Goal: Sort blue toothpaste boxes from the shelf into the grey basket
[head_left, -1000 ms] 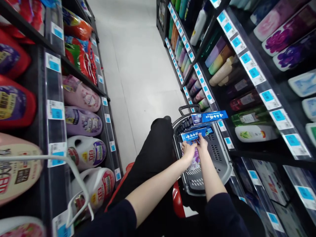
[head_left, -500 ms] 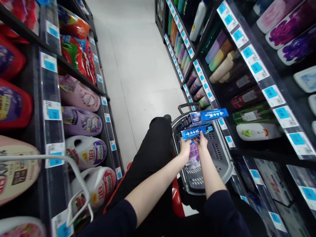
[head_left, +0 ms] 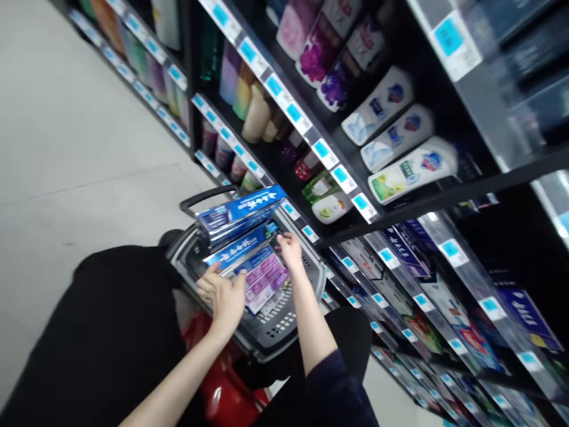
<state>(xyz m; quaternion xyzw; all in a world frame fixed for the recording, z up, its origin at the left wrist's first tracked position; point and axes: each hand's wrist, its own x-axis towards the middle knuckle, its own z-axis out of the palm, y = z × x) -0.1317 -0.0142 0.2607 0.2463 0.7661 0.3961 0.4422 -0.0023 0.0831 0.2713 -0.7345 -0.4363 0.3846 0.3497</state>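
In the grey shopping basket [head_left: 282, 326], a blue toothpaste box [head_left: 237, 249] lies slanted, with a purple-and-white printed package [head_left: 267, 277] just below it. My left hand [head_left: 224, 293] grips the box's left end, thumb and fingers apart around its lower edge. At the right end, my right hand [head_left: 290, 252] has its fingers curled against the edge of the box, contact partly hidden. Another blue toothpaste box [head_left: 249, 207] rests across the far side of the basket, beneath the raised black handle [head_left: 208, 194].
Shelves of bottles rise on the right, with white body-wash bottles [head_left: 413, 169] and rows of price tags [head_left: 322, 151]. Lower shelves hold boxed goods [head_left: 404, 252]. Under the basket is a red glossy object [head_left: 226, 388]. Pale floor [head_left: 89, 118] stretches to the left.
The view has swung right, bringing more of the right shelves in and losing the left ones. My hands have moved apart along the toothpaste box, the left one loosening.
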